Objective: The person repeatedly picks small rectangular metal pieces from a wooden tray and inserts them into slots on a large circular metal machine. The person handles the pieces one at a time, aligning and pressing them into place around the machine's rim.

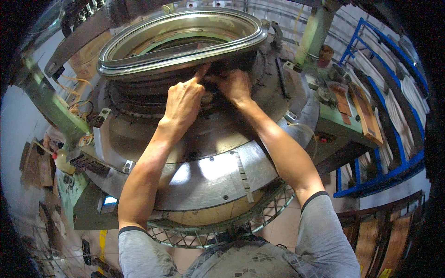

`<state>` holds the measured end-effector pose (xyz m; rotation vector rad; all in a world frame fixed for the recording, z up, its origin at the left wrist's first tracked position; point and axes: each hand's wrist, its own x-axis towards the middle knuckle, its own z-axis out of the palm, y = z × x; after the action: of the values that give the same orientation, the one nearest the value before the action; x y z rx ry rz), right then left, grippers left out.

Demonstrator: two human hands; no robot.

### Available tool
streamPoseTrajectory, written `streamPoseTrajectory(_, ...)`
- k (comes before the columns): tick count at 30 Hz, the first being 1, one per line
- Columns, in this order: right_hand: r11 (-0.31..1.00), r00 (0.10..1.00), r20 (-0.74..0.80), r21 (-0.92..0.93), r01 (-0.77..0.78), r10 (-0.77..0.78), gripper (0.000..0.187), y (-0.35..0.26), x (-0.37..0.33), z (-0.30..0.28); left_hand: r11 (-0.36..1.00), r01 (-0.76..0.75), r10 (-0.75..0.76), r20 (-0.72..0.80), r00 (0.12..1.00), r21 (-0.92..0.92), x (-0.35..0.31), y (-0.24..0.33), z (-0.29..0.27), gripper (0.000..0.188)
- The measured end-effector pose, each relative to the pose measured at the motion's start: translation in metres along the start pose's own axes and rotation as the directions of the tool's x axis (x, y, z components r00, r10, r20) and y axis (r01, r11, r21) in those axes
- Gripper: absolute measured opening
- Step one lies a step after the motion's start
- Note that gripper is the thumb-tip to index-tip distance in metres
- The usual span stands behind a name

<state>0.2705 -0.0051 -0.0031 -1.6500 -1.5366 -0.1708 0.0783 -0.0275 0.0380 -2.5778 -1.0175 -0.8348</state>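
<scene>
Just below the front rim of a large metal ring I have both hands, against the shadowed dark side of a round machine. My left hand is mostly closed, its index finger stretched up towards the rim and the other fingers curled in. Close to it on the right, my right hand is bent inward with its fingers curled. Its fingertips sink into the shadow, and whatever either hand grips there is hidden or too small to make out. Fine teeth line the ring's upper edge.
Around the ring lies a wide metal bed with a slotted strip at its front. A dark rod lies on its right side. Beyond are a green post, wooden pieces and a blue rack with white cloth.
</scene>
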Motion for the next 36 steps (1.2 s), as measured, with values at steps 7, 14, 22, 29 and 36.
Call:
streamPoseTrajectory(7,0.638,0.977,0.212,0.753,-0.159,-0.008,0.031,-0.012,0.000,-0.003,0.971,-0.025,-0.047,-0.293,0.955,-0.237,-0.008,-0.002,-0.004,0.016)
streamPoseTrajectory(14,0.199,0.880,0.476,0.860,-0.469,0.017,0.019,-0.013,0.009,-0.011,0.856,0.058,-0.241,-0.296,0.924,-0.513,-0.009,-0.017,-0.004,0.031)
streamPoseTrajectory(22,0.992,0.934,0.357,0.126,-0.022,-0.025,0.033,0.013,-0.002,0.002,0.292,0.182,-0.491,0.016,0.871,-0.939,-0.007,-0.026,0.012,0.020)
streamPoseTrajectory(29,0.674,0.900,0.388,0.721,-0.160,-0.201,0.027,-0.001,-0.019,-0.018,-0.098,0.239,-0.397,0.258,0.881,-0.966,-0.013,-0.024,0.010,0.014)
streamPoseTrajectory(36,0.813,0.916,0.213,0.556,0.173,-0.340,0.022,-0.008,-0.031,-0.029,-0.020,0.403,-0.391,0.378,0.839,-0.915,-0.008,-0.003,0.005,0.012)
